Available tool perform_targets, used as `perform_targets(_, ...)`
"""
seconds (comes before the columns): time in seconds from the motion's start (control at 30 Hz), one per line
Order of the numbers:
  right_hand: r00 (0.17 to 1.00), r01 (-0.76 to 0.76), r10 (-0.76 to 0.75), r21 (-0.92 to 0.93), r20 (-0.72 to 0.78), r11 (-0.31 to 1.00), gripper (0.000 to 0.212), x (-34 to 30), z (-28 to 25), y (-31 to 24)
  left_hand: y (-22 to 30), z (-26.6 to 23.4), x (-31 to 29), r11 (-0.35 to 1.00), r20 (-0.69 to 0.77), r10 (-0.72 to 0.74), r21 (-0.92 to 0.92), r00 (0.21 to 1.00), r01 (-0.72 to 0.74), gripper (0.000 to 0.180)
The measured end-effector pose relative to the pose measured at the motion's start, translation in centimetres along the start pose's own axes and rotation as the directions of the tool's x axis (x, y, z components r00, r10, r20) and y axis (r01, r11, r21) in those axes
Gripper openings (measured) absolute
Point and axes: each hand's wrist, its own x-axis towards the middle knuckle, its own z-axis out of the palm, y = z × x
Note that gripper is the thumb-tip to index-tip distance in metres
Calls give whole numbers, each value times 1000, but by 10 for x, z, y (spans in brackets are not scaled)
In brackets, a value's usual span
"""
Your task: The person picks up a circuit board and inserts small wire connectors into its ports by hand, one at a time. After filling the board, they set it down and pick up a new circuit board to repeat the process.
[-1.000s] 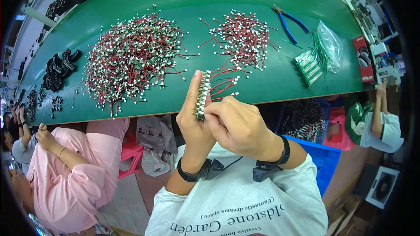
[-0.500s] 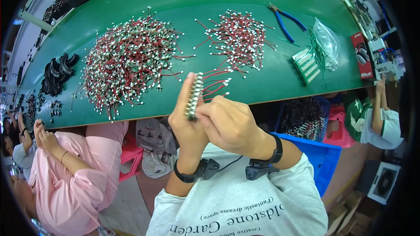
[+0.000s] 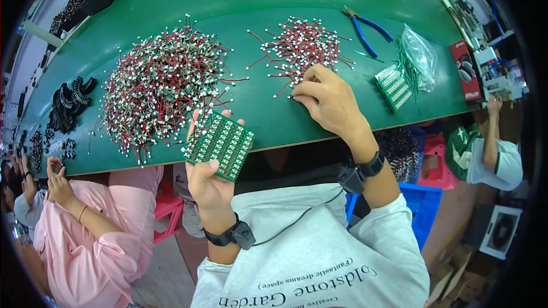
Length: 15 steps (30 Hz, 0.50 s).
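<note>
My left hand (image 3: 210,189) grips a green circuit board panel (image 3: 224,147) just off the table's near edge, its thumb on top and fingers beneath. Rows of white-and-metal parts cover the panel's face, and red wires with white plugs hang over its far-left side. At the near edge of a smaller pile of red wires with white connectors (image 3: 305,45), my right hand (image 3: 333,105) has thumb and forefinger pinched together. What lies between those fingertips is too small to make out. A larger heap of similar wired connectors (image 3: 162,82) lies beyond my left hand.
Blue-handled cutters (image 3: 363,38), another green panel (image 3: 394,90), a clear plastic bag (image 3: 421,60) and a red box (image 3: 466,71) occupy the table's right side. Black strips (image 3: 69,105) lie far left. Someone in pink (image 3: 94,234) sits left; a blue crate (image 3: 421,211) stands right.
My hands have parted. The left turned the panel from edge-on to face-up and moved it left and nearer; the right went from the panel to the smaller pile.
</note>
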Motion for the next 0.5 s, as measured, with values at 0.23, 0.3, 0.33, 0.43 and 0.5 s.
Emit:
perform_targets(0.23, 944, 180, -161, 43, -286, 983, 12, 19, -1, 0, -11, -4, -1, 996, 14, -87, 15, 996, 87, 83)
perform_targets(0.3, 930, 206, -195, 2, -312, 979, 12, 27, -3, -6, -13, -1, -2, 995, -7, -98, 25, 995, 98, 83)
perform_targets(0.33, 913, 231, -232, -42, -335, 972, 12, 30, -3, -8, -13, 2, -2, 994, -27, -109, 31, 994, 109, 82)
perform_targets(0.43, 960, 145, -109, 128, -256, 981, 12, 28, 4, -8, -15, 8, -2, 994, -29, -110, -14, 994, 109, 77)
perform_targets(0.5, 979, 49, 2, 245, -204, 968, 13, 25, 5, -14, -18, 10, -1, 996, -61, -87, -22, 994, 86, 70)
